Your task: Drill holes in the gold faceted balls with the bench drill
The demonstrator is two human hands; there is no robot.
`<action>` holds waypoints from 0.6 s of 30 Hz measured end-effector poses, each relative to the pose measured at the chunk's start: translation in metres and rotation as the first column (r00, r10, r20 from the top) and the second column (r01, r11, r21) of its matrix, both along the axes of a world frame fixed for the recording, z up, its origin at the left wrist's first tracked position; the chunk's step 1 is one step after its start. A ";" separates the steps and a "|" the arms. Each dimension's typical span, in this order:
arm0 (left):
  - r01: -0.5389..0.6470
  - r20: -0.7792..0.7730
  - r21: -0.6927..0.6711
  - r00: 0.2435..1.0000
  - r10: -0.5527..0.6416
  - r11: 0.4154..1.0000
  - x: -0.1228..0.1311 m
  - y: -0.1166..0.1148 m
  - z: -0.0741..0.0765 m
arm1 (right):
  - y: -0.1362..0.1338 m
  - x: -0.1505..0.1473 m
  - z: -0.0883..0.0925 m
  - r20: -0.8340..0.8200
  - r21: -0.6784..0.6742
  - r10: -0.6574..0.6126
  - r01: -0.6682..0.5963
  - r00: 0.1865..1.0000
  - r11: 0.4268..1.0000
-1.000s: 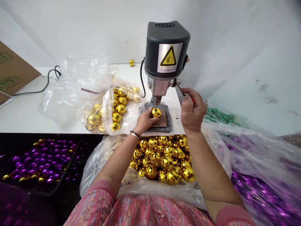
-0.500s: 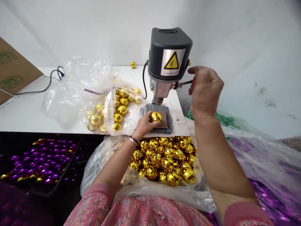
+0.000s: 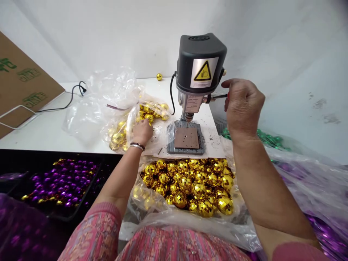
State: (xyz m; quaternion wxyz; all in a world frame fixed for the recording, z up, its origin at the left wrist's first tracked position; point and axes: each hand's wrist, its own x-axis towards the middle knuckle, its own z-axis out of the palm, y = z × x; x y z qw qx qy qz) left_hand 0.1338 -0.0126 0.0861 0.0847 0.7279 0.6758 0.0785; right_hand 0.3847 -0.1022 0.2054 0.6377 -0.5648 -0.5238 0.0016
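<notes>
Balls (image 3: 148, 118), gold, shiny, cut into small mirror-like facets, lying in a clear plastic bag (image 3: 87, 103) on the white table (image 3: 40, 139), left of the drill press (image 3: 199, 47). Some show bright and sharp, others look hazy through the film. My left hand (image 3: 143, 131) is down among them, back of hand up, bracelets (image 3: 137, 145) at the wrist; fingertips hidden, so can't tell if they grip a ball. My right hand (image 3: 244, 105) is well apart from the left, curled round the red-ended lever (image 3: 219, 96) on the press's right side. Bit (image 3: 187, 125) points down over a brown plate (image 3: 191, 141) with a small hole in it, plate on the gray base (image 3: 202, 146). Dark shavings (image 3: 212, 139) scattered around that. Yellow warning triangle on the black housing. Bigger heap of gold faceted balls (image 3: 198, 190) below the table edge, in front of me, in a bag with its mouth wide. One lone gold ball (image 3: 159, 77) at the back, near the wall. Shiny purple pieces (image 3: 65, 181) in a black tray lower left, cardboard box (image 3: 29, 85) far left, green balls (image 3: 272, 140) bagged at right.
</notes>
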 end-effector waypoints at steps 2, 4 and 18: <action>-0.021 -0.103 -0.079 0.995 0.012 0.997 -0.005 0.009 -0.005 | 0.001 -0.002 0.011 0.013 -0.016 -0.058 0.058 0.998 0.998; -0.031 -0.147 -0.111 0.989 0.014 0.993 -0.006 0.013 -0.011 | 0.004 -0.003 0.024 0.041 -0.080 -0.102 0.106 0.994 0.991; 0.494 0.973 -0.224 0.067 0.220 0.840 0.006 -0.024 0.002 | 0.050 0.004 0.056 -0.063 -0.183 -0.129 0.116 0.990 0.976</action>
